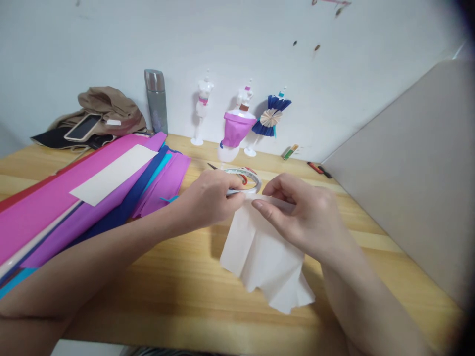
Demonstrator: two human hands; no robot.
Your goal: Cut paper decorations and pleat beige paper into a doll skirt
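Observation:
A sheet of white crepe paper (269,252) hangs in loose folds over the wooden table, its lower edge wavy. My left hand (211,198) is closed, pinching the top left corner of the paper. Further right along the same top edge, my right hand (308,212) grips the paper between thumb and bent fingers. Just behind my fingers is a roll of tape (257,182), partly covered by my left hand. A dark pointed tip (212,166) pokes out beyond my left knuckles; the rest of that tool is hidden.
Coloured crepe paper sheets (148,173) lie at left, a cream strip (115,174) on top. Behind stand a flask (156,101) and small dress forms, one in purple (239,129), one in navy (273,106). A phone (82,127) rests by a brown cloth (111,106). A partition (408,163) borders the right.

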